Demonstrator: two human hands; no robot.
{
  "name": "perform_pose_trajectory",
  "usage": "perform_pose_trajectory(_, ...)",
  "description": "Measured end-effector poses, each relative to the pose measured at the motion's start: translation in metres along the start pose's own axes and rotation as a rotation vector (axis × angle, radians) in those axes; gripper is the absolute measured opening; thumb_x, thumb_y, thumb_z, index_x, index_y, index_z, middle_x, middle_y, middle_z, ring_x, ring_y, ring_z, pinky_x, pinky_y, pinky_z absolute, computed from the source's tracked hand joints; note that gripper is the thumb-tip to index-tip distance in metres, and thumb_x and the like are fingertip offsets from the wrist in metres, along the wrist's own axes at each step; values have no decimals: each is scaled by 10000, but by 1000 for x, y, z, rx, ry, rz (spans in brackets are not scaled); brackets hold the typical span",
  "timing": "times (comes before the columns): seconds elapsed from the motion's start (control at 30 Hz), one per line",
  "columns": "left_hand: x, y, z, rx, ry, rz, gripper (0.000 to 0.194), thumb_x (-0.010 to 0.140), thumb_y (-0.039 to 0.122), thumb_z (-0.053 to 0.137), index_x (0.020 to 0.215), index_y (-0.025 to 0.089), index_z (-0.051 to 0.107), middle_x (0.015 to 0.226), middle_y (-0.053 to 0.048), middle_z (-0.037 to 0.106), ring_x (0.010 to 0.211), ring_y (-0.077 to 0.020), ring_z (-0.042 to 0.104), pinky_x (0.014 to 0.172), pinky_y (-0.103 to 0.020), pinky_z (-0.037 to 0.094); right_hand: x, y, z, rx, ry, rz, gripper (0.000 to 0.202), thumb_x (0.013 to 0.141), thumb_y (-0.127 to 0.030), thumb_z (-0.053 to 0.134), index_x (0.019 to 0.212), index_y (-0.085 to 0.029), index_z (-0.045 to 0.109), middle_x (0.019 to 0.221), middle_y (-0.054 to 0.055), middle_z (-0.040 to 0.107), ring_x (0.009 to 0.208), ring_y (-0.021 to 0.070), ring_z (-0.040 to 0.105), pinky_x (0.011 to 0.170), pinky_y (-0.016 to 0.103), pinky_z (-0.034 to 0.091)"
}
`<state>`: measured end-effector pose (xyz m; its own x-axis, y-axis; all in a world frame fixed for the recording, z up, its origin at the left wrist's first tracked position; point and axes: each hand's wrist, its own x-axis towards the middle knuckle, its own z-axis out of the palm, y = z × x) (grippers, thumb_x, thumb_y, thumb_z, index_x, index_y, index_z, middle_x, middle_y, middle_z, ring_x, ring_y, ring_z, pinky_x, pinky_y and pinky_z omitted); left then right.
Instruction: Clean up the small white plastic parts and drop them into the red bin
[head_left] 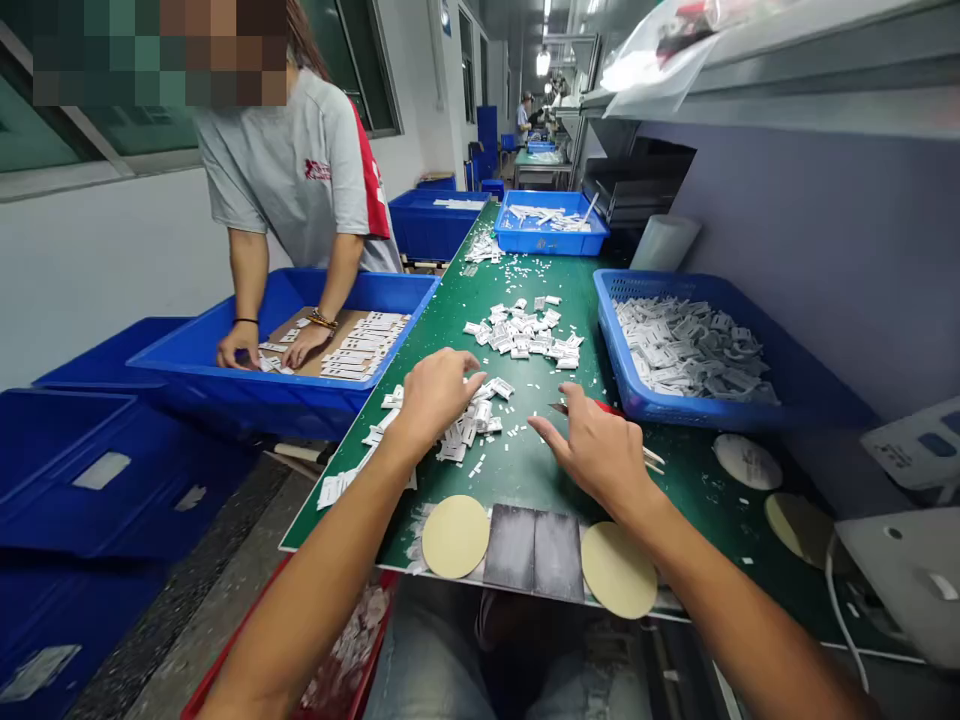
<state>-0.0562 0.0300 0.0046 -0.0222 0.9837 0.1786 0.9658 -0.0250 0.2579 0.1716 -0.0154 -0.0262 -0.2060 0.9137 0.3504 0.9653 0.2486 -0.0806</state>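
left hand (441, 393) open by small white rectangular plastic pieces (466, 432), right hand (606, 440) over a slim red tool (610, 408), can't tell its grip

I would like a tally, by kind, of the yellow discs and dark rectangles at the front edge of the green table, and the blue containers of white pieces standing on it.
Yellow discs: 2
Dark rectangles: 2
Blue containers: 2
Total: 6; the white pieces overlap too much to count.
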Motion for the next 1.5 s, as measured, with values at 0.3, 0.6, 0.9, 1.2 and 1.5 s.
perform_pose_trajectory(0.3, 82, 42, 39, 118, -185, 61, 301, 867, 393, 621, 1089, 194, 666, 1105, -89, 681, 1032, -235, 631, 870, -373, 503, 5, 10, -4, -144, -188, 31, 227, 950, -402, 485, 1038, -221, 591, 851, 65, 711, 732, 244, 690, 556, 263, 322)
perform_pose_trajectory(0.6, 100, 52, 70, 92, -180, 80, 375, 914, 354, 582, 1230, 154, 563, 1246, -108, 577, 1081, -230, 592, 907, -452, 517, 7, 15, -10, -64, -68, 38, 270, 973, -414, 441, 911, -236, 635, 825, 35, 713, 693, 178, 657, 537, 272, 192)
perform_pose_trajectory(0.9, 93, 42, 47, -214, -76, -20, 218, 835, 306, 617, 922, 116, 679, 1041, -165, 682, 1086, -295, 609, 931, -432, 460, 11, 20, -10, 50, -8, 93, 253, 935, -352, 500, 1142, -299, 636, 814, 39, 734, 707, 209, 665, 557, 274, 252)
perform_pose_trajectory(1.2, 16, 35, 19, -830, -159, 87, 328, 838, 299, 419, 1008, 169, 669, 871, -59, 692, 641, -108, 603, 539, -196, 451, 13, 17, -5, 367, 129, 28, 357, 984, -464, 395, 1164, -232, 598, 939, 41, 737, 784, 192, 677, 628, 261, 366)
perform_pose_trajectory(1.5, -22, 39, 15, -1614, -220, -69, 336, 718, 338, 778, 991, 185, 653, 872, -13, 629, 719, -83, 579, 595, -180, 443, 13, 17, -5, 509, 107, -157, 426, 935, -558, 457, 1044, -172, 600, 887, 54, 697, 743, 163, 640, 645, 251, 382)
